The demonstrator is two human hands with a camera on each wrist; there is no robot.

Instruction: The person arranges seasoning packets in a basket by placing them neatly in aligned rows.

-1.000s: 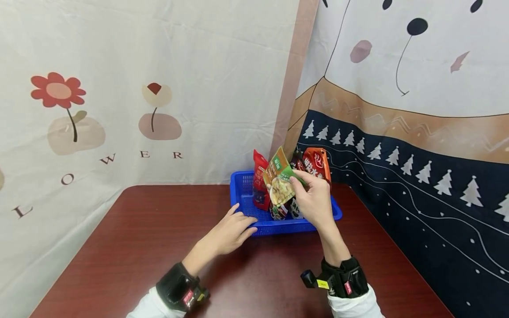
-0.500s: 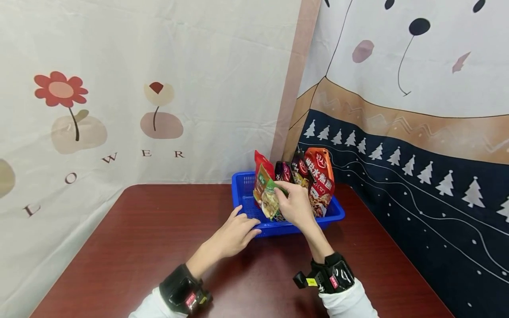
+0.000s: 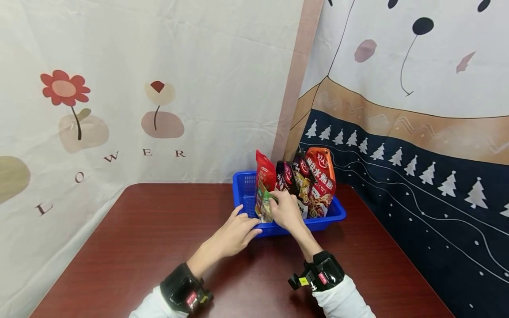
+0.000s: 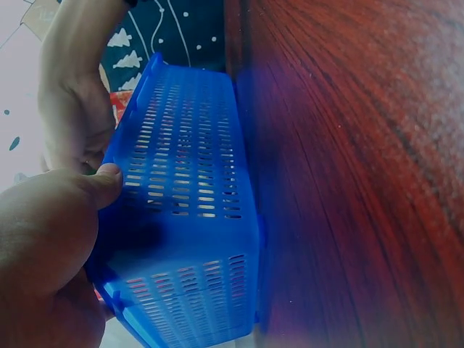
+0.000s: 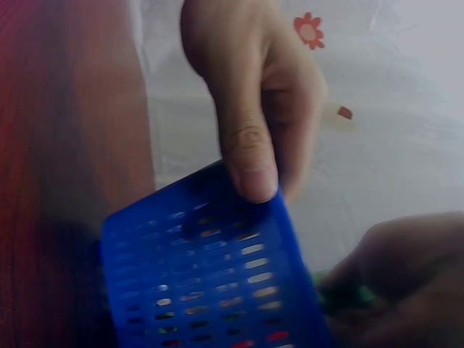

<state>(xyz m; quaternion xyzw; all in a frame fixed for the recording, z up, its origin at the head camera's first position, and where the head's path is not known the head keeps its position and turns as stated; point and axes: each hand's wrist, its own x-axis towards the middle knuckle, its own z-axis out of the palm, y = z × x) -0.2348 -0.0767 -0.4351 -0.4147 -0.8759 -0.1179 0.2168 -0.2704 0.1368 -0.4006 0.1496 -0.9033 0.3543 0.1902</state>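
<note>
A blue perforated plastic basket (image 3: pixel 274 229) sits at the far edge of the table. My left hand (image 3: pixel 232 234) grips its front left corner; in the left wrist view the thumb (image 4: pixel 109 181) presses the outer wall while the other fingers go over the rim. With thumb and fingers, my right hand (image 3: pixel 286 213) pinches the top of a green-and-yellow food packet (image 3: pixel 265 208), lowered inside the basket near the left hand. Behind it stands a red packet (image 3: pixel 265 170). In the right wrist view, blurred, the green packet (image 5: pixel 348 297) shows just past the basket rim.
To the right in the basket, two dark packets (image 3: pixel 303 183) and a red-orange packet (image 3: pixel 321 181) stand upright, leaning on one another. A reddish-brown wooden table (image 3: pixel 167 216) lies under everything. Printed cloths (image 3: pixel 214 88) hang behind and on the right.
My right hand has moved left and down with the green packet, from above the basket to inside it before the red packet. My left hand has kept its grip on the corner.
</note>
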